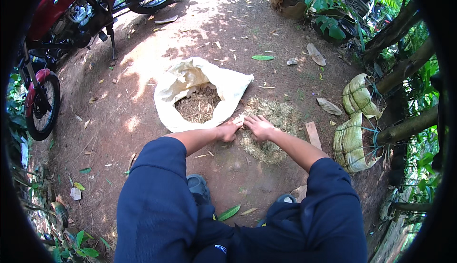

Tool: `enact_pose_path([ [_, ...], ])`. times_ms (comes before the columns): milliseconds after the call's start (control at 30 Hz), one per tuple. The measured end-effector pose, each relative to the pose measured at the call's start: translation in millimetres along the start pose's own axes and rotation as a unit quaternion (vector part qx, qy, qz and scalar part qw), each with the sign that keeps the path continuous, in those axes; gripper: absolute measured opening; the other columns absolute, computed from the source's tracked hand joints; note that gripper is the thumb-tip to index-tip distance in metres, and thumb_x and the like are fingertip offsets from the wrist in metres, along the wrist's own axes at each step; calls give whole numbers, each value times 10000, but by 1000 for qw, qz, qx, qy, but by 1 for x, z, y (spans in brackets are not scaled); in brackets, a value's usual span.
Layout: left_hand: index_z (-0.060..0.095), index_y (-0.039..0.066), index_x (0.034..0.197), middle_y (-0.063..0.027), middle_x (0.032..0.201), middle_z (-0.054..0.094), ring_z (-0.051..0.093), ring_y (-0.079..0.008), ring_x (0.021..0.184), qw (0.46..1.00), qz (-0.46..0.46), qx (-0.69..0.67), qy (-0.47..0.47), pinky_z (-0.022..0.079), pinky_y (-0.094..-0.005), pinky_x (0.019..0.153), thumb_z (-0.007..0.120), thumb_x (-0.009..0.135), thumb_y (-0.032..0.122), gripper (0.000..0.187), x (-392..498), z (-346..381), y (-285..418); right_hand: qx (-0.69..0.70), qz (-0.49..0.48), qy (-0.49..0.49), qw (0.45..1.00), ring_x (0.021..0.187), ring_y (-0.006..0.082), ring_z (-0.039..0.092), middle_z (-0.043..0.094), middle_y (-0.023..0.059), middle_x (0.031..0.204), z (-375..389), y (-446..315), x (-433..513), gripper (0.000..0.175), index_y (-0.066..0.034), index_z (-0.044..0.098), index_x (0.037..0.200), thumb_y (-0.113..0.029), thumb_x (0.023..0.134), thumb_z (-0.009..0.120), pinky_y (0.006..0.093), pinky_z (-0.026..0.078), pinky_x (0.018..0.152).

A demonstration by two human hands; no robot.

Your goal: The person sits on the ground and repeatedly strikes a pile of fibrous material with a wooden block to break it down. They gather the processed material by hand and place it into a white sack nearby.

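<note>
A white woven sack (234, 84) stands with its mouth rolled open on the dirt ground, and brown dry plant matter (198, 105) shows inside. My left hand (228, 130) is at the sack's lower right edge, fingers pointing right; whether it grips anything cannot be told. Close beside it, fingertips almost meeting, my right hand (260, 127) rests at the left part of a flat heap of dry grass (273, 148). Something small and pale lies between the fingertips, too unclear to name.
A wood block (312, 135) lies right of the heap. Two pale woven bags (351, 145) are tied with blue cord to wooden poles (407, 129) at the right. A red motorcycle (68, 16) stands at the upper left. Potted plants (291, 2) are at the upper right.
</note>
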State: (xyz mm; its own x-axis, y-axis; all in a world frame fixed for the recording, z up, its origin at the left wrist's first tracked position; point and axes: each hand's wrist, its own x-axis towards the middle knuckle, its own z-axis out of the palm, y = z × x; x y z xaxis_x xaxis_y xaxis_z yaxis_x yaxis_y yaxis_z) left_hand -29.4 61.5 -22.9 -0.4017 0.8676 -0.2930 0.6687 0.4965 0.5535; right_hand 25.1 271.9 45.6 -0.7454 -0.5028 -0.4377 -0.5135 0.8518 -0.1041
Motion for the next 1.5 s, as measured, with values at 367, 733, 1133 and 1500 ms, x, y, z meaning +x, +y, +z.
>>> enact_pose_path([
  [367, 233, -31, 1532, -264, 1620, 194, 330, -433, 1441, 1000, 16, -7, 7, 306, -465, 1200, 618, 771, 115, 865, -3, -4, 0, 0, 1, -2, 1000, 1501, 325, 261, 271, 144, 1628, 6, -1, 1, 773, -60, 315, 1532, -196, 842, 636, 527, 216, 1226],
  [733, 138, 22, 1582, -229, 1652, 149, 267, -515, 1448, 997, -32, 21, -73, 247, -511, 1225, 638, 779, 190, 960, 2, -1, -4, 49, 43, -62, 996, 1525, 324, 207, 244, 105, 1643, -1, -7, 10, 838, -61, 260, 1560, -171, 832, 661, 524, 175, 1246],
  [1133, 152, 70, 1595, -249, 1658, 54, 299, -503, 1438, 996, -28, 59, -66, 316, -486, 1200, 682, 767, 212, 993, 1, 4, -9, -3, 40, -96, 995, 1528, 325, 192, 290, 128, 1617, -5, -5, 18, 821, -62, 295, 1547, -209, 827, 662, 536, 185, 1235],
  [1500, 118, 123, 1610, -254, 1655, 54, 261, -510, 1459, 991, -46, 73, -106, 304, -504, 1204, 672, 757, 203, 1021, 2, -4, 0, 10, 40, -88, 995, 1516, 326, 225, 247, 119, 1640, -7, -2, 17, 859, -102, 293, 1556, -246, 824, 720, 556, 197, 1227],
])
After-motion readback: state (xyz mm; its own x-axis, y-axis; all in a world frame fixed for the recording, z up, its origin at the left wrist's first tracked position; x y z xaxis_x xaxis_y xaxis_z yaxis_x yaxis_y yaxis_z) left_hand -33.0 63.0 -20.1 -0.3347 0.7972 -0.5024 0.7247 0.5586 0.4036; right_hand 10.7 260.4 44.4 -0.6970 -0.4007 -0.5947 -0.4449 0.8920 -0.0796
